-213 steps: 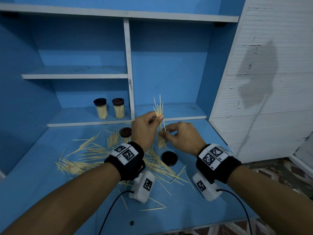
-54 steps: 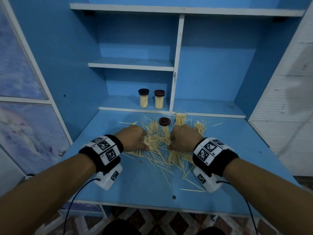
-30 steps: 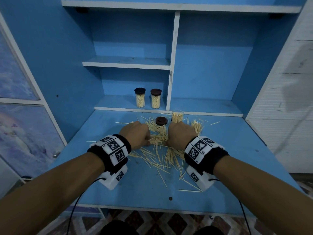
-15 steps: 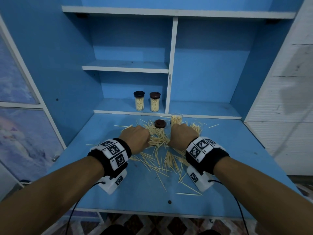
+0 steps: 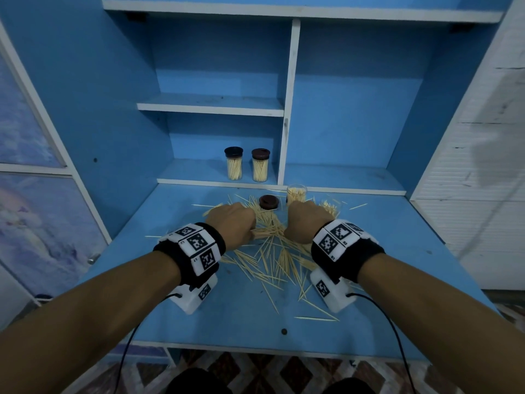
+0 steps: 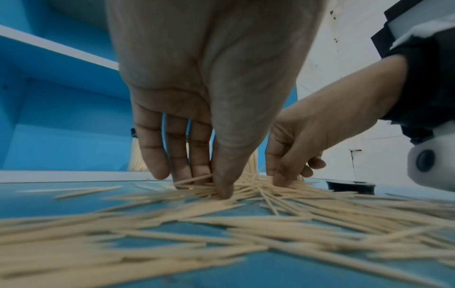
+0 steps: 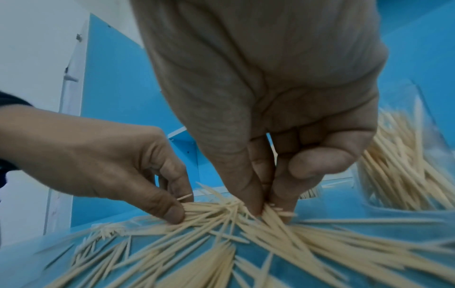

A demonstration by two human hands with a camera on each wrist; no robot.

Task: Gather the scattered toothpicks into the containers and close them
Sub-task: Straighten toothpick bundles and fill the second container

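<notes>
Both hands have crept closer together over the toothpicks (image 5: 272,251) since a couple of seconds back, and the pile between them looks tighter. Left hand (image 5: 231,224) has its fingers (image 6: 177,155) and thumb pinching a small bunch flat on the tabletop (image 5: 241,314). Right hand (image 5: 305,223) pinches another bunch just beside it. An open jar (image 5: 296,193) stands right behind the right hand, a loose lid (image 5: 268,201) next to it. Two capped jars (image 5: 247,164) sit on the shelf.

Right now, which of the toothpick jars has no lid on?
The jar on the desk, beyond the right hand; the two on the shelf are capped.
</notes>
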